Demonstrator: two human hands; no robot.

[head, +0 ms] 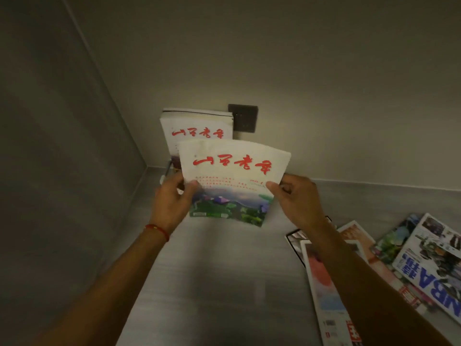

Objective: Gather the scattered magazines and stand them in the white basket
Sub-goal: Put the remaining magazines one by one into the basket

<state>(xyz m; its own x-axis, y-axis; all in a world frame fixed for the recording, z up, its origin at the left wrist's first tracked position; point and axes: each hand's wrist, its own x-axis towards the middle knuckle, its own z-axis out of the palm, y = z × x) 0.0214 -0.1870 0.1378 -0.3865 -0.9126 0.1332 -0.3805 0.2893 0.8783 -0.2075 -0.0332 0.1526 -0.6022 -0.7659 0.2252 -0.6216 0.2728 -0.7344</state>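
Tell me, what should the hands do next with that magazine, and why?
Probably ease the held magazine forward and down in front of the standing magazines. Both the left hand and right hand already hold it upright, just short of them.

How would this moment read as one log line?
both hands hold magazine | upright stack behind | scattered magazines remain

Corner of a dimly lit room. Two plain grey-beige walls, a side wall (62,146) and a back wall (299,71), met in a vertical seam running down to the left of centre. A dark square wall plate (243,118) was mounted low on the back wall. The grey surface (224,270) below showed a faint streaked grain and joined both walls along a pale edge.
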